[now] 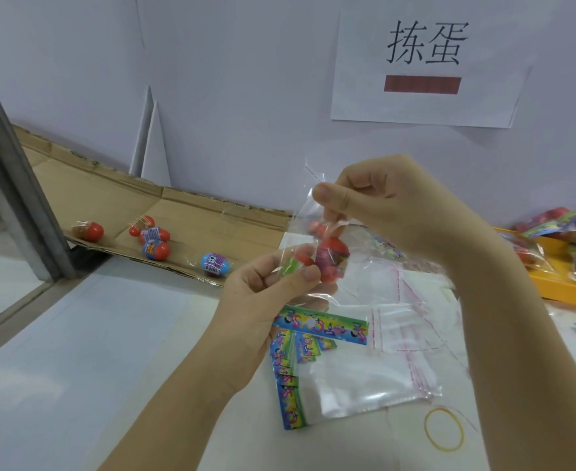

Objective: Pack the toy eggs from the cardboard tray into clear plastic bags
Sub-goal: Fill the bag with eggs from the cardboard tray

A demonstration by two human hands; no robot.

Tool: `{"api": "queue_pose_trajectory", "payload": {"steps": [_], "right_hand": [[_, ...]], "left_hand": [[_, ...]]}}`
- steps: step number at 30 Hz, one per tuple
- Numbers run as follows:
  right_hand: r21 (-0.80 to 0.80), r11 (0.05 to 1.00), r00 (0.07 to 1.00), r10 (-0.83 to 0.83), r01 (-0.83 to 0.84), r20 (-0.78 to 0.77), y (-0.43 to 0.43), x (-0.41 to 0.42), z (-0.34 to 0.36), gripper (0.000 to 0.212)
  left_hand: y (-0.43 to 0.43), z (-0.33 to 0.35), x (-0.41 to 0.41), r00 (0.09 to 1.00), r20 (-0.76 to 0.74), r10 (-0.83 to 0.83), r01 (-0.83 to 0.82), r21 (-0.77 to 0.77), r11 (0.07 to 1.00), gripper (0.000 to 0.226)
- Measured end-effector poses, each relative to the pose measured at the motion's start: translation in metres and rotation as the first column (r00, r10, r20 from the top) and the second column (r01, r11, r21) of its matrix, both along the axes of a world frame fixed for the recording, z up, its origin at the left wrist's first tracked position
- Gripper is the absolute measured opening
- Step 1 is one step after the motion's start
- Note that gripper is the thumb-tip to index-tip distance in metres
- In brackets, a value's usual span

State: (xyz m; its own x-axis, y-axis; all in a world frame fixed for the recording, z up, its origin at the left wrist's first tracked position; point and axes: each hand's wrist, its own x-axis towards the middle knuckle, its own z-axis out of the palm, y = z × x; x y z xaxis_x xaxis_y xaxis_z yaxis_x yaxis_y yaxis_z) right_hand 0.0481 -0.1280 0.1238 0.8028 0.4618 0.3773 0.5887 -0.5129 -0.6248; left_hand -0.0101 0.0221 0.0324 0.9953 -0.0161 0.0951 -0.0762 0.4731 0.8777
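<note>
A white table point(110, 351) stands against a white wall bearing a paper sign point(426, 66). At the left a cardboard tray point(212, 215) holds five loose eggs point(216, 263), four red-orange ones to the left and a blue one nearest the hands. Above the table both hands hold a clear bag point(305, 212) with a red egg point(332, 263) inside. The right hand point(381, 205) pinches the bag's top between thumb and forefinger, its other fingers curled. The left hand point(273, 277) pinches the bag's lower part around a green-and-orange egg point(295, 263). Empty bags point(364, 379) with colourful headers lie below the hands, a rubber band point(444, 428) beside them. A yellow tray point(558, 283) of filled bags sits at the right.
</note>
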Motion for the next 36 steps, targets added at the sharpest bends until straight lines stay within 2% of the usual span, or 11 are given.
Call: {"api": "queue_pose_trajectory", "payload": {"steps": [7, 11, 14, 19, 21, 24, 26, 28, 30, 33, 36], "right_hand": [[0.056, 0.993, 0.987, 0.106, -0.100, -0.118, -0.005, -0.001, 0.002, 0.033], [0.049, 0.993, 0.979, 0.113, -0.106, -0.172, -0.014, 0.003, 0.002, 0.043], [0.060, 0.991, 0.972, 0.133, -0.123, -0.195, -0.017, 0.003, 0.002, 0.036], [0.086, 0.988, 0.971, 0.141, -0.126, -0.192, -0.015, 0.005, 0.002, 0.025], [0.068, 0.986, 0.964, 0.163, -0.152, -0.211, -0.015, 0.005, 0.001, 0.029], [0.055, 0.979, 0.955, 0.205, -0.197, -0.216, -0.014, 0.007, -0.002, 0.023], [0.048, 0.977, 0.952, 0.213, -0.208, -0.220, -0.014, 0.009, -0.004, 0.015], [0.047, 0.977, 0.952, 0.214, -0.209, -0.220, -0.014, 0.010, -0.004, 0.014], [0.043, 0.979, 0.955, 0.204, -0.199, -0.216, -0.014, 0.010, -0.004, 0.023], [0.009, 0.982, 0.960, 0.185, -0.187, -0.210, -0.014, 0.012, -0.005, 0.026], [-0.018, 0.984, 0.965, 0.168, -0.175, -0.202, -0.014, 0.014, -0.006, 0.036]], "left_hand": [[-0.003, -0.002, 0.001, 0.999, -0.023, 0.038, -0.039, -0.052, 0.998, 0.043], [-0.002, -0.001, 0.001, 0.997, -0.017, 0.071, -0.071, 0.008, 0.997, 0.039], [-0.001, -0.003, 0.001, 0.991, 0.029, 0.132, -0.135, 0.099, 0.986, 0.041], [0.000, -0.006, 0.002, 0.994, 0.034, 0.108, -0.112, 0.109, 0.988, 0.038], [-0.001, -0.007, 0.002, 0.990, 0.055, 0.131, -0.138, 0.137, 0.981, 0.035], [-0.005, -0.013, 0.002, 0.940, 0.232, 0.249, -0.323, 0.373, 0.870, 0.025], [-0.008, -0.017, 0.001, 0.904, 0.304, 0.300, -0.413, 0.442, 0.797, 0.026], [-0.010, -0.016, 0.000, 0.906, 0.290, 0.309, -0.410, 0.412, 0.814, 0.034], [-0.010, -0.013, 0.000, 0.936, 0.219, 0.276, -0.338, 0.336, 0.879, 0.040], [-0.009, -0.012, 0.002, 0.974, 0.080, 0.211, -0.222, 0.165, 0.961, 0.047], [-0.009, -0.011, 0.003, 0.990, 0.000, 0.140, -0.140, 0.010, 0.990, 0.055]]}}
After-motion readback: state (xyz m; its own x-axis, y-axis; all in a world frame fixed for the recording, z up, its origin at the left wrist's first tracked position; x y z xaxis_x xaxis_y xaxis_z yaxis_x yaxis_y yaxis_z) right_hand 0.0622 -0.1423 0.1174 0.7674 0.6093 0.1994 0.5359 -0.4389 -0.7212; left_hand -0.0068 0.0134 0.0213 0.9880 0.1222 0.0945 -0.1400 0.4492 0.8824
